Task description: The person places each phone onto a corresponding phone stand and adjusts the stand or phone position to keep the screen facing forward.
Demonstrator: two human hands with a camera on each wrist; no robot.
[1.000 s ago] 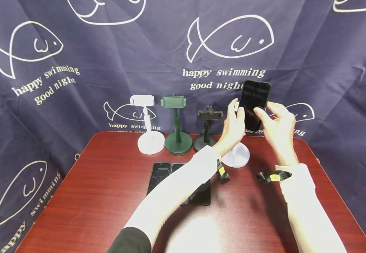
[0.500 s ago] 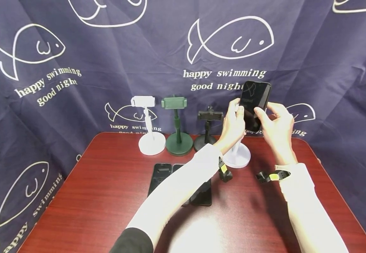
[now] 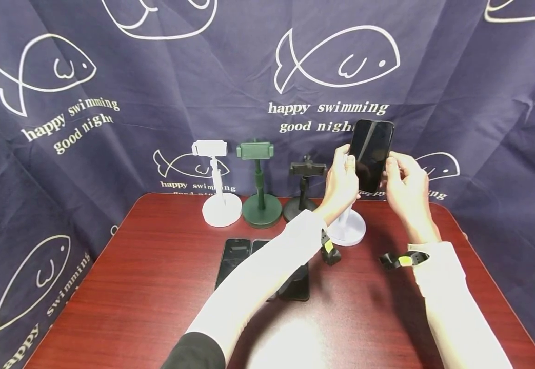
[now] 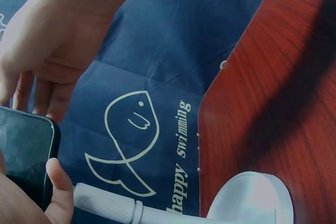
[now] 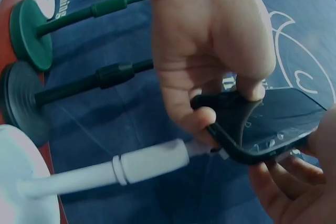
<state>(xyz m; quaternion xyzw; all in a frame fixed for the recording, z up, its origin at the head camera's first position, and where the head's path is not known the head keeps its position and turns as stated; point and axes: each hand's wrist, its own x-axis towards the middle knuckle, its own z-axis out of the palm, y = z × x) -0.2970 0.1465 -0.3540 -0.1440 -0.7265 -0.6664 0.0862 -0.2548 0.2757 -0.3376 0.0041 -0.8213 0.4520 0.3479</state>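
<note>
A black smartphone (image 3: 372,148) stands upright, tilted slightly, at the top of a white phone stand (image 3: 348,228). The stand's clamp is mostly hidden behind the phone and hands. My left hand (image 3: 342,179) grips the phone's left side, its thumb along the edge of the screen; in the left wrist view its little finger (image 4: 59,179) bends round the lower corner. On the other side, my right hand (image 3: 408,187) holds the right edge, with thumb in front and fingers behind. The right wrist view shows the stand's pole (image 5: 147,163) running up to the phone's lower end.
Three more phone stands line the table's back: white (image 3: 222,209), green (image 3: 261,209) and black (image 3: 298,207). Several dark phones (image 3: 235,253) lie on the red table (image 3: 147,287), partly under my left forearm. A blue fish-print curtain (image 3: 230,77) hangs close behind.
My right thumb has slid off the screen to the phone's right edge, and the right hand has shifted slightly right and down. The phone has tilted a little; the left hand stays put.
</note>
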